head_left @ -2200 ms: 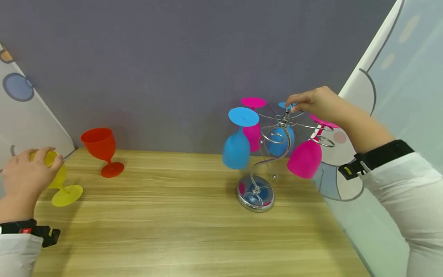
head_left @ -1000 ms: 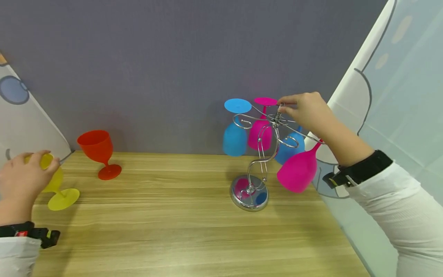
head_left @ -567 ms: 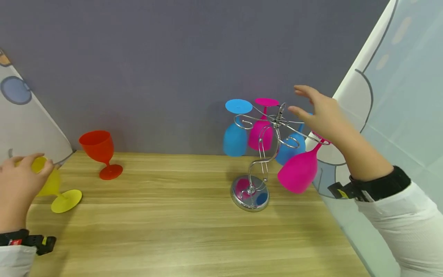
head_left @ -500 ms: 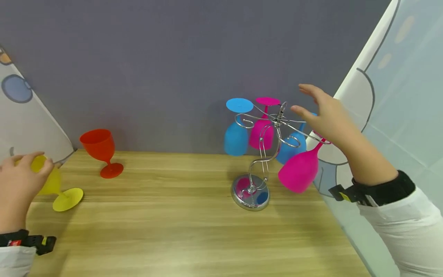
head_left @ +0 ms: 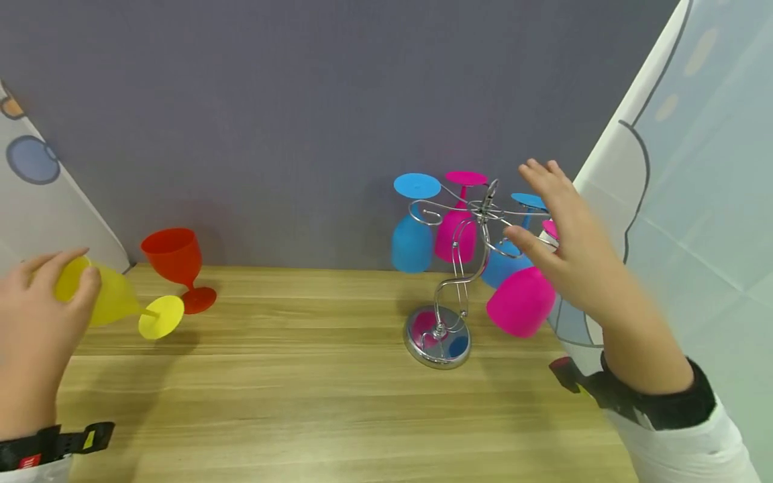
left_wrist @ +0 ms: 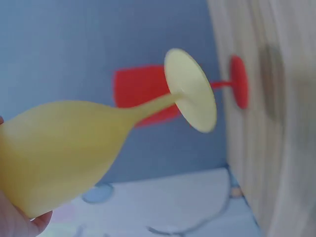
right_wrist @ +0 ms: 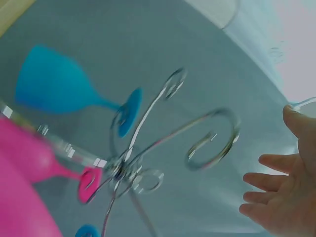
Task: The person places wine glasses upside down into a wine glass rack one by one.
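Note:
My left hand (head_left: 45,322) grips a yellow goblet (head_left: 111,295) by its bowl. The goblet is tilted off the table, its foot pointing right; the left wrist view shows its stem and round foot (left_wrist: 192,91) in front of the red goblet (head_left: 174,258), which stands upright on the table. My right hand (head_left: 574,248) is beside a chrome wire glass rack (head_left: 483,211), fingers spread and holding nothing. Upside down on the rack hang two blue goblets (head_left: 412,245) and two pink goblets (head_left: 522,302). The right hand hides part of the nearer pink goblet's stem and foot.
The rack's round mirrored base (head_left: 437,335) stands on the wooden table (head_left: 314,402), right of the middle. A grey panel (head_left: 290,134) rises behind the table. Patterned light panels flank it at left and at right (head_left: 694,201).
The rack was turned by my right hand, which then let go of its top and moved down and right. My left hand has lifted the yellow goblet and tipped its foot up.

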`<state>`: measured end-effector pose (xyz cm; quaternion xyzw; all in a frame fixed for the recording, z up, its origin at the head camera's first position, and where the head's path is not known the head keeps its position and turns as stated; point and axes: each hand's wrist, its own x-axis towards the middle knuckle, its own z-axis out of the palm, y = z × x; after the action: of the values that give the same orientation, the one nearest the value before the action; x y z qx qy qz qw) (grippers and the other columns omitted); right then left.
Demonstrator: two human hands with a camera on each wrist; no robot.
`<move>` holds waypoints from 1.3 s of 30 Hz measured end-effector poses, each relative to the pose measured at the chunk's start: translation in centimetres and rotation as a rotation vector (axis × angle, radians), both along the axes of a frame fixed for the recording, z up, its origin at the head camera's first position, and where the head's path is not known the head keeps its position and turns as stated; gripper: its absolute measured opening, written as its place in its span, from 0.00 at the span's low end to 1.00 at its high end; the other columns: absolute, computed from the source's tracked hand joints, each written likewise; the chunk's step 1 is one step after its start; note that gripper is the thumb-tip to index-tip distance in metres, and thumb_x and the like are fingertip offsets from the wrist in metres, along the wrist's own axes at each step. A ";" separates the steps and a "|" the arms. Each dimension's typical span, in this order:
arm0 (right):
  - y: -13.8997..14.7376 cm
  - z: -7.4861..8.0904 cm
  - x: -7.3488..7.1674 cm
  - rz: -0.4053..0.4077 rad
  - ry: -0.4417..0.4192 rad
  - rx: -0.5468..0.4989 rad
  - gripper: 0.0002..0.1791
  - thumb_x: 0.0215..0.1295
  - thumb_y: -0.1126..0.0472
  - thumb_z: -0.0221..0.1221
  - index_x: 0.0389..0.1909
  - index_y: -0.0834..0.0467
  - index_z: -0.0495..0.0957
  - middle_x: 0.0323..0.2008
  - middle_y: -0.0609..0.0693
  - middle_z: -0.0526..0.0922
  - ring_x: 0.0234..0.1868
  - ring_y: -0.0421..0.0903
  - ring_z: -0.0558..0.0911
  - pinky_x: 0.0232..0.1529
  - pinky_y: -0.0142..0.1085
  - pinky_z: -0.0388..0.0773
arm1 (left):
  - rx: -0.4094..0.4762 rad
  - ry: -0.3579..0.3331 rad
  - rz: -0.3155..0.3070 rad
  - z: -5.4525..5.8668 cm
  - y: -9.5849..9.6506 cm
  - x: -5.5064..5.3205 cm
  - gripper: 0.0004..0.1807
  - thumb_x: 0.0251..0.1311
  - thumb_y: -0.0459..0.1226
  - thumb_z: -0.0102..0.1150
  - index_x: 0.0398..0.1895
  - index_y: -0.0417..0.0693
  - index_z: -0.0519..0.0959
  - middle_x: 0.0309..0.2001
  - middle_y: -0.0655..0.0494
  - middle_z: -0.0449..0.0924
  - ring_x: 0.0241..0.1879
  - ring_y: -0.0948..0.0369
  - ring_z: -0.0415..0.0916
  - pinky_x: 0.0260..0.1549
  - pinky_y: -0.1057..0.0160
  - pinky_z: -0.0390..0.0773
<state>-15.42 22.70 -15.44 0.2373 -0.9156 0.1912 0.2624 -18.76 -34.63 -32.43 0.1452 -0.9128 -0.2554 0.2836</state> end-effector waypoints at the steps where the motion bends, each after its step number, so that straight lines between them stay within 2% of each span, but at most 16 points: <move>1: -0.2 -0.4 0.5 0.017 0.013 -0.012 0.39 0.69 0.54 0.57 0.76 0.50 0.50 0.77 0.52 0.51 0.78 0.49 0.41 0.68 0.70 0.43 | -0.003 0.037 -0.012 0.3 0.6 0.2 0.31 0.71 0.48 0.34 0.73 0.43 0.58 0.74 0.36 0.47 0.73 0.37 0.42 0.69 0.33 0.38; 5: -1.3 -2.1 1.8 0.103 0.074 -0.055 0.39 0.67 0.56 0.58 0.76 0.51 0.51 0.76 0.50 0.52 0.78 0.48 0.43 0.66 0.71 0.49 | 0.049 0.182 -0.070 1.4 2.9 0.8 0.28 0.70 0.45 0.36 0.69 0.43 0.65 0.72 0.39 0.55 0.73 0.38 0.46 0.71 0.36 0.39; 8: -2.1 -3.5 2.1 0.177 0.119 -0.071 0.38 0.69 0.50 0.56 0.75 0.56 0.53 0.76 0.52 0.54 0.78 0.51 0.45 0.68 0.66 0.53 | 0.113 0.262 -0.121 1.7 4.9 1.0 0.26 0.69 0.43 0.39 0.67 0.45 0.69 0.71 0.42 0.60 0.72 0.41 0.50 0.71 0.38 0.43; 10: -2.7 -4.4 2.1 0.209 0.126 -0.082 0.39 0.70 0.44 0.53 0.74 0.57 0.54 0.76 0.52 0.54 0.78 0.52 0.45 0.69 0.65 0.51 | 0.150 0.331 -0.167 1.7 6.1 1.1 0.24 0.68 0.41 0.41 0.64 0.45 0.72 0.69 0.44 0.64 0.71 0.44 0.54 0.71 0.40 0.46; 12: -3.2 -5.4 2.1 0.224 0.126 -0.085 0.40 0.69 0.40 0.50 0.74 0.58 0.54 0.76 0.51 0.54 0.78 0.51 0.46 0.68 0.66 0.53 | 0.209 0.377 -0.216 1.5 7.4 1.1 0.23 0.67 0.41 0.42 0.63 0.48 0.74 0.68 0.52 0.66 0.71 0.51 0.55 0.71 0.42 0.47; 15: -4.0 -6.9 2.1 0.244 0.099 -0.100 0.40 0.69 0.40 0.51 0.74 0.57 0.54 0.76 0.51 0.54 0.78 0.51 0.47 0.65 0.68 0.56 | 0.313 0.450 -0.282 1.1 9.2 1.1 0.21 0.67 0.40 0.45 0.61 0.49 0.76 0.65 0.64 0.69 0.68 0.62 0.59 0.70 0.51 0.50; 17: -4.6 -8.1 2.1 0.260 0.067 -0.120 0.40 0.69 0.42 0.53 0.74 0.57 0.53 0.76 0.52 0.53 0.77 0.52 0.48 0.64 0.68 0.58 | 0.381 0.461 -0.302 0.8 10.4 1.0 0.21 0.68 0.40 0.44 0.61 0.51 0.77 0.63 0.72 0.69 0.66 0.68 0.60 0.68 0.60 0.53; 20: -5.4 -9.8 1.9 0.262 -0.013 -0.157 0.41 0.68 0.44 0.55 0.75 0.55 0.51 0.76 0.52 0.53 0.77 0.53 0.49 0.64 0.67 0.59 | 0.465 0.467 -0.327 0.4 12.2 0.9 0.21 0.69 0.40 0.44 0.61 0.52 0.77 0.60 0.73 0.70 0.59 0.70 0.63 0.54 0.71 0.62; 23: -5.9 -11.4 1.5 0.244 -0.114 -0.213 0.42 0.68 0.45 0.56 0.76 0.51 0.48 0.76 0.51 0.51 0.77 0.54 0.50 0.66 0.67 0.57 | 0.572 0.462 -0.360 0.1 14.0 0.9 0.21 0.70 0.39 0.42 0.62 0.52 0.76 0.55 0.73 0.71 0.50 0.68 0.66 0.42 0.74 0.66; 25: -6.2 -12.4 1.2 0.235 -0.180 -0.259 0.43 0.67 0.45 0.57 0.77 0.48 0.46 0.77 0.51 0.51 0.77 0.55 0.50 0.66 0.67 0.56 | 0.672 0.457 -0.390 -0.2 15.2 0.8 0.21 0.71 0.39 0.41 0.63 0.51 0.75 0.53 0.71 0.72 0.45 0.66 0.66 0.37 0.74 0.68; 28: -6.6 -14.1 0.8 0.247 -0.254 -0.330 0.44 0.67 0.46 0.58 0.77 0.48 0.45 0.77 0.50 0.49 0.77 0.58 0.49 0.66 0.69 0.53 | 0.873 0.451 -0.458 -0.7 16.7 0.7 0.20 0.73 0.40 0.41 0.62 0.50 0.75 0.51 0.65 0.74 0.44 0.64 0.68 0.39 0.74 0.69; 31: -7.0 -15.5 0.5 0.276 -0.317 -0.386 0.46 0.66 0.44 0.58 0.77 0.50 0.43 0.77 0.54 0.47 0.76 0.61 0.48 0.65 0.70 0.52 | 1.031 0.411 -0.513 -1.0 18.0 0.6 0.20 0.73 0.41 0.40 0.62 0.50 0.75 0.52 0.61 0.73 0.47 0.62 0.68 0.41 0.73 0.70; 35: -7.5 -16.9 0.1 0.282 -0.395 -0.419 0.49 0.64 0.40 0.57 0.77 0.51 0.41 0.77 0.58 0.43 0.76 0.64 0.46 0.65 0.70 0.51 | 1.144 0.324 -0.565 -1.4 19.2 0.5 0.22 0.75 0.43 0.36 0.65 0.51 0.71 0.52 0.61 0.70 0.48 0.63 0.67 0.45 0.73 0.71; 39: -8.2 -17.4 -0.6 0.259 -0.442 -0.398 0.53 0.62 0.37 0.58 0.77 0.50 0.38 0.77 0.56 0.42 0.76 0.62 0.45 0.66 0.69 0.50 | 1.248 0.268 -0.657 -1.6 20.1 0.4 0.24 0.76 0.47 0.32 0.69 0.50 0.65 0.55 0.60 0.67 0.51 0.64 0.67 0.49 0.73 0.72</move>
<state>-16.04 14.54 -32.85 0.2485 -0.8572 0.4453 0.0718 -18.36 -14.56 -34.00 -0.0345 -0.5507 -0.8174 0.1657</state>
